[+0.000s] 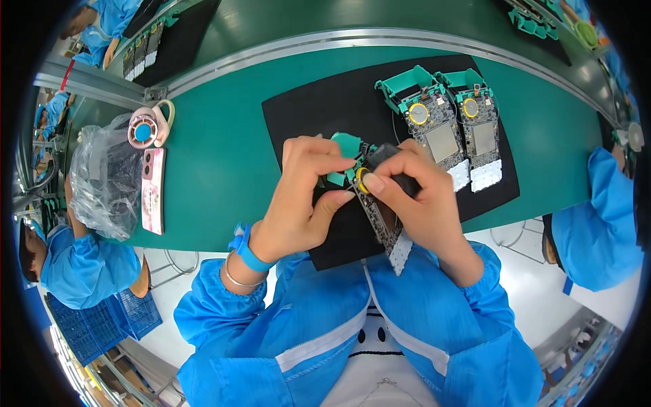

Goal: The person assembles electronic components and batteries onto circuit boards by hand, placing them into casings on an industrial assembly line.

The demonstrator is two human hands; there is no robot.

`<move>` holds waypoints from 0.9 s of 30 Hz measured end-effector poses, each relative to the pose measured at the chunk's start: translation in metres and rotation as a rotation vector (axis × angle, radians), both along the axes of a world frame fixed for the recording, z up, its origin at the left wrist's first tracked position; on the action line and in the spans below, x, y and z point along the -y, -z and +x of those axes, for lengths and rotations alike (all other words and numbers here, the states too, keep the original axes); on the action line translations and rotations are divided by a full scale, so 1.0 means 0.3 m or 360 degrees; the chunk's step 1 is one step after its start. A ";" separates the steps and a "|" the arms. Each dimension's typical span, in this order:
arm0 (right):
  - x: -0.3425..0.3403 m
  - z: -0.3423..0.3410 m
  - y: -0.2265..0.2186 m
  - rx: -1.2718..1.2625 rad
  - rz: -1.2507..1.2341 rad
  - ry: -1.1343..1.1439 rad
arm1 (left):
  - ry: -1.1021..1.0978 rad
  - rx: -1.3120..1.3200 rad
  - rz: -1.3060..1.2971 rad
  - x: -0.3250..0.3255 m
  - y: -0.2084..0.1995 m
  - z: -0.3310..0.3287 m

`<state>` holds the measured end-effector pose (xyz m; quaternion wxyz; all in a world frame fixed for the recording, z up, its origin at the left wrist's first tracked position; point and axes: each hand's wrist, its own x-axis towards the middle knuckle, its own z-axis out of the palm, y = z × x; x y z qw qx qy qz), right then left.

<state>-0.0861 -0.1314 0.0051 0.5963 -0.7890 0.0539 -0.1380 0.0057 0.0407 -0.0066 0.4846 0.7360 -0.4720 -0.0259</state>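
Tilted between my two hands is a circuit board assembly (pixel 380 220) with a green plastic frame (pixel 347 144) at its far end and a white lower end. My left hand (pixel 298 186) is closed on the frame end, thumb and forefinger gripping its edge. The fingers of my right hand (pixel 420 193) close around a dark block-shaped piece (pixel 393 163), with the thumb against a round yellow-rimmed cell (pixel 361 180) on the board. Part of the board is hidden behind my right fingers. A blue wrist strap (pixel 249 251) circles my left wrist.
Two similar board assemblies (pixel 484 136) lie side by side on the black mat (pixel 298 108), at its right. Left on the green table (pixel 203 136) are a clear plastic bag (pixel 102 176), a pink phone (pixel 153 190) and a small pink fan (pixel 144 129). A metal rail (pixel 339 39) crosses behind; co-workers sit either side.
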 end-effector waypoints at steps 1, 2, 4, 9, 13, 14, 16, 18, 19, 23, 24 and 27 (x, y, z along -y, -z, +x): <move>-0.004 -0.009 -0.020 -0.0011 -0.0005 -0.0020 | 0.0050 -0.0076 -0.0208 -0.012 0.019 -0.002; -0.006 -0.019 -0.044 0.0062 -0.0146 -0.0002 | 0.0073 -0.0109 -0.0266 -0.017 0.017 0.000; -0.013 -0.027 -0.038 0.0304 -0.0466 -0.0048 | 0.0034 0.0058 -0.0138 -0.044 0.022 0.010; -0.038 -0.042 0.078 0.0285 -0.0715 -0.0051 | -0.0263 0.0193 0.0182 -0.049 0.037 -0.025; -0.039 -0.052 0.094 0.0368 -0.0762 0.0022 | -0.0712 0.0183 0.0054 -0.071 -0.002 -0.119; -0.036 -0.053 0.093 0.0383 -0.0741 -0.0005 | -0.0751 -0.0380 0.0192 -0.079 -0.014 -0.154; -0.035 -0.051 0.093 0.0380 -0.0754 -0.0038 | -0.0718 -0.0786 0.0145 -0.048 0.000 -0.182; -0.031 -0.049 0.087 0.0381 -0.0769 -0.0075 | -0.0696 -0.0850 0.0175 -0.011 0.010 -0.196; -0.030 -0.048 0.082 0.0404 -0.0827 -0.0127 | -0.0668 -0.0910 0.0206 -0.002 0.015 -0.199; -0.025 -0.050 0.088 0.0471 -0.0885 -0.0141 | -0.0690 -0.0883 0.0085 0.011 0.030 -0.204; -0.033 -0.055 0.089 0.0469 -0.0879 -0.0136 | -0.0687 -0.0883 0.0093 0.012 0.031 -0.208; -0.050 -0.059 0.088 0.0335 -0.0718 0.0050 | -0.0696 -0.0871 0.0093 0.021 0.032 -0.210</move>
